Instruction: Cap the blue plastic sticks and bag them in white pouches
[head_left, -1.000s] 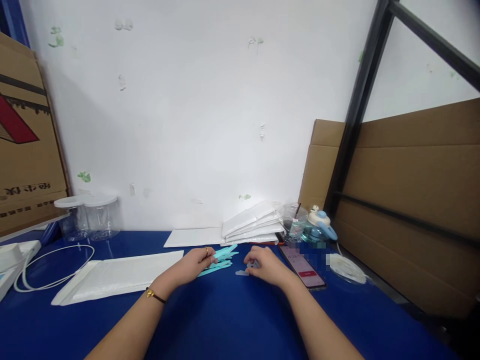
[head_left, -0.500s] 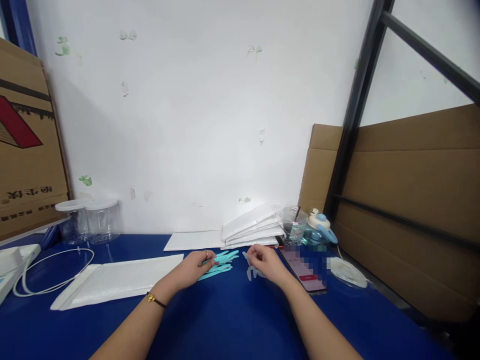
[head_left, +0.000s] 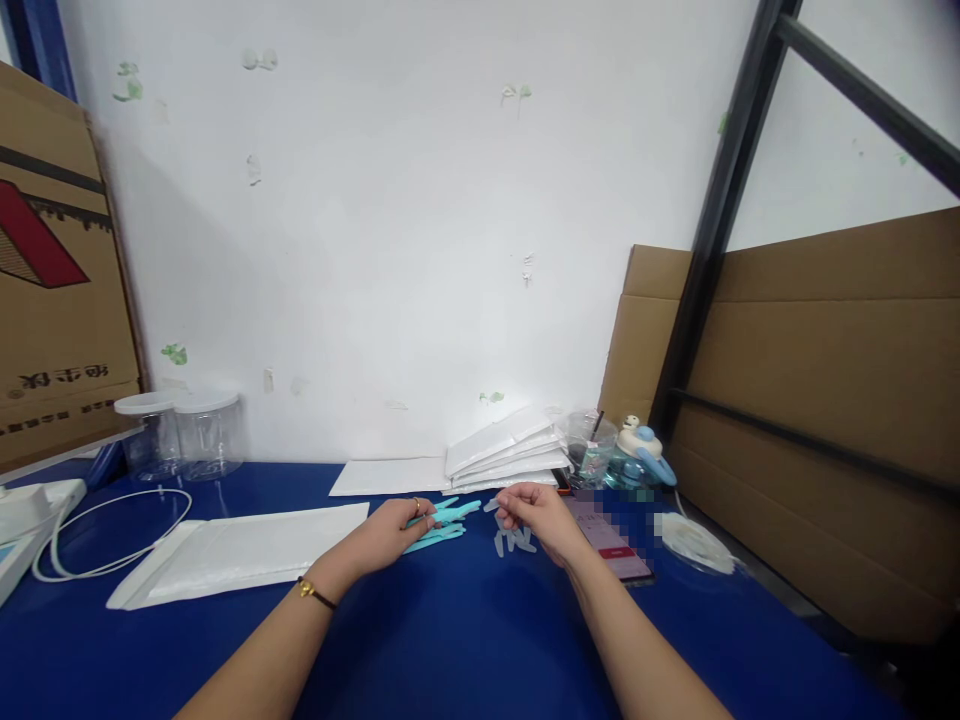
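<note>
My left hand (head_left: 391, 532) is closed around a fanned bunch of slim turquoise plastic tools (head_left: 454, 513), shaped like eyebrow razors. Their ends stick out to the right past my thumb; the parts under my palm are hidden. With fingertips pinched together, my right hand (head_left: 536, 513) holds a small translucent plastic cap (head_left: 492, 505) that points left toward the bunch. Several more translucent caps (head_left: 513, 541) lie loose on the blue table just below my right fingers. A narrow gap separates my two hands.
White padded mailers lie flat (head_left: 247, 555) at left and stacked (head_left: 506, 455) behind my hands. A phone (head_left: 619, 545), a clear cup (head_left: 590, 448) and a blue-lidded bottle (head_left: 637, 460) stand right. Lidded jars (head_left: 208, 440) and a white cable (head_left: 112, 500) are left, on the blue table (head_left: 450, 640).
My right hand has lifted slightly from the loose caps, showing more of them below it. My left hand keeps its hold on the turquoise tools. The view has shifted slightly.
</note>
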